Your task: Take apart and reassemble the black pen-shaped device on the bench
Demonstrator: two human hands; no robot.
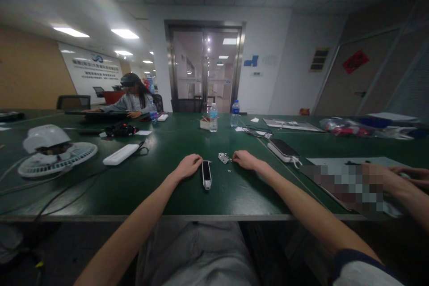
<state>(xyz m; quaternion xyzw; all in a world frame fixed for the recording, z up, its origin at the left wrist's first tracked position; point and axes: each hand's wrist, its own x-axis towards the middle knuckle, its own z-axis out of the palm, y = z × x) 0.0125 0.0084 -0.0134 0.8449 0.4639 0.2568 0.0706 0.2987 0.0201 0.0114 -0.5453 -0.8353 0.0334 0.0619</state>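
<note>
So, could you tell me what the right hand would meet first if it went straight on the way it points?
Probably the metal bracket just beyond the right hand, though depth is hard to judge.

- A slim black handheld device (206,174) with a white lower end is seen lying flat, lengthwise, just below the centre of the frame.
- A small metal hinge bracket (223,157) is laid flat at centre frame, up and to the right of the device.
- A tiny metal washer (229,171) is left lying just below the bracket.
</note>
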